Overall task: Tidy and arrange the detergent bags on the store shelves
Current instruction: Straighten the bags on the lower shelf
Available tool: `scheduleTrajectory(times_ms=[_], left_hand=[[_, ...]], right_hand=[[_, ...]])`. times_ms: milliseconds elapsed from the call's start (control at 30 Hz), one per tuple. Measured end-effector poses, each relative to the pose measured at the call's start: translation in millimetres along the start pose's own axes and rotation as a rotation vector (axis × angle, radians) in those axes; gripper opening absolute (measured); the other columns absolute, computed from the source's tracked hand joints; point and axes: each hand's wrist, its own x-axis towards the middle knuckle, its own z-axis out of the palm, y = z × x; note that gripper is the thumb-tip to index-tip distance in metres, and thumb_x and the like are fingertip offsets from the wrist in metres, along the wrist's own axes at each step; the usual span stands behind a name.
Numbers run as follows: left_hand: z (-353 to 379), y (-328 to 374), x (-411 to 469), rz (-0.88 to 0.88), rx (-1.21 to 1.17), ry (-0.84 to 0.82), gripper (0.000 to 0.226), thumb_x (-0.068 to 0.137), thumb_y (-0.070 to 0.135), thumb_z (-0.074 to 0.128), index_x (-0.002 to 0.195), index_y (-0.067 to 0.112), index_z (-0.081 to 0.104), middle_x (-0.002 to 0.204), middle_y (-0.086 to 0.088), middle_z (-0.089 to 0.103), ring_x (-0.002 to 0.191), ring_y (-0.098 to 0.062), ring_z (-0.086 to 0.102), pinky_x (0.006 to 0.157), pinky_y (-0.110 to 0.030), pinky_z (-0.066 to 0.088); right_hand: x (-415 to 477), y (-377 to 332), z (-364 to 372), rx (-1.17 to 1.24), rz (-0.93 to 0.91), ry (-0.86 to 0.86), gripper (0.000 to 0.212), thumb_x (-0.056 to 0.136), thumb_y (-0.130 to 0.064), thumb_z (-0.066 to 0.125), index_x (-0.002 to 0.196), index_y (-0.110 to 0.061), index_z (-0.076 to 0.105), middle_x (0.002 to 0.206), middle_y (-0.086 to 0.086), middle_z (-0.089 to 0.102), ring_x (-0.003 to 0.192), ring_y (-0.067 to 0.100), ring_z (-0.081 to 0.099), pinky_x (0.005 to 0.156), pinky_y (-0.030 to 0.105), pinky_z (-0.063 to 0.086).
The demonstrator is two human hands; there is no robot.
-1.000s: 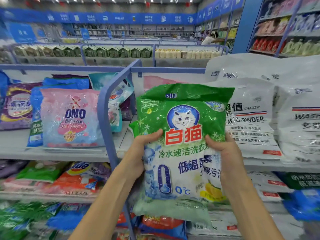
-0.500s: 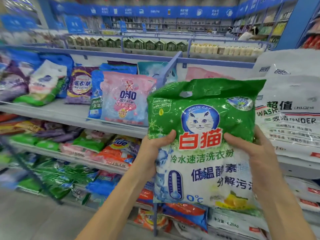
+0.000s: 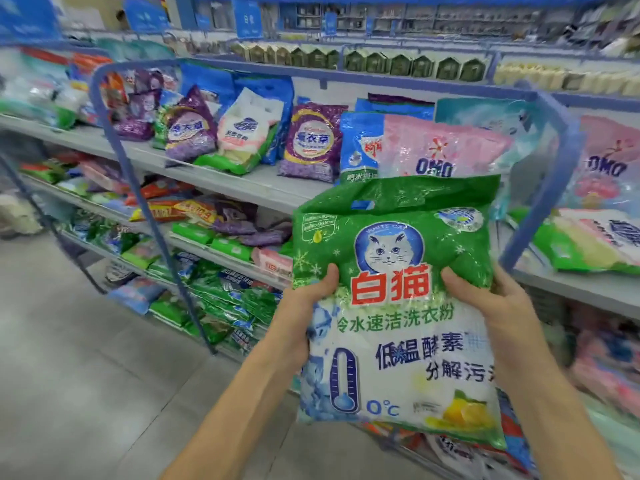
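Left hand [image 3: 308, 306] and right hand [image 3: 498, 306] are gripping green detergent bag [image 3: 398, 344], unshelved.
Shelf bags [image 3: 313, 143] beyond hands are leaning unevenly; tidying is looking mostly undone.

Both bare forearms stretched forward, left hand [image 3: 302, 308] and right hand [image 3: 502, 306] gripping the green detergent bag [image 3: 398, 362] at its sides, thumbs pressed on its front

I see a grey tiled floor [image 3: 86, 358] down on the left. Far at the back stands a row of little green boxes [image 3: 377, 64] shaped like houses, with pale yellow packs [image 3: 554, 77] just beside them on the right. Blue signs [image 3: 247, 17] hang above.
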Motion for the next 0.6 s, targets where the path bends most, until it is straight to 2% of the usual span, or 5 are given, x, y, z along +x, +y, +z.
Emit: scheduleTrajectory(times_ms=[167,333,400,467,600], left_hand=[[-85,20,-14,-0.071,-0.130,0.084,0.058,0.078,0.042,0.078,0.121,0.004,0.070,0.116,-0.025,0.072,0.107,-0.044,0.071,0.099,-0.059,0.053],[-154,35,-9,-0.071,-0.176,0.194,0.067,0.076,0.045,0.083,0.125,0.001,0.068,0.115,-0.026,0.072,0.107,-0.045,0.070,0.102,-0.064,0.050],[-178,39,-3,-0.056,-0.171,0.252,0.067,0.074,0.044,0.084,0.122,-0.001,0.069,0.112,-0.027,0.073,0.104,-0.045,0.071,0.099,-0.064,0.051],[-201,39,4,-0.046,-0.164,0.304,0.069,0.071,0.045,0.085,0.122,0.001,0.069,0.110,-0.025,0.074,0.101,-0.043,0.073,0.100,-0.063,0.052],[-241,45,20,-0.047,-0.183,0.383,0.054,0.076,0.038,0.081,0.116,0.004,0.070,0.107,-0.024,0.075,0.096,-0.043,0.074,0.096,-0.063,0.053]], right_hand=[[18,46,73,0.049,0.137,-0.251,0.045,0.082,-0.022,0.076,0.126,-0.023,0.066,0.119,0.010,0.075,0.101,0.030,0.075,0.082,0.044,0.063],[33,103,134,-0.015,0.355,-0.345,0.109,0.047,-0.061,0.096,0.140,-0.019,0.056,0.124,0.013,0.073,0.110,0.037,0.072,0.102,0.059,0.051],[41,127,158,-0.062,0.382,-0.306,0.114,0.040,-0.067,0.095,0.138,-0.023,0.058,0.119,0.008,0.076,0.108,0.034,0.073,0.103,0.059,0.050],[48,147,180,-0.118,0.408,-0.300,0.092,0.056,-0.064,0.091,0.134,-0.026,0.061,0.111,0.001,0.078,0.102,0.025,0.075,0.097,0.046,0.056],[62,178,224,-0.170,0.443,-0.330,0.024,0.097,-0.022,0.066,0.121,-0.020,0.067,0.103,-0.002,0.080,0.082,0.007,0.076,0.061,0.018,0.055]])
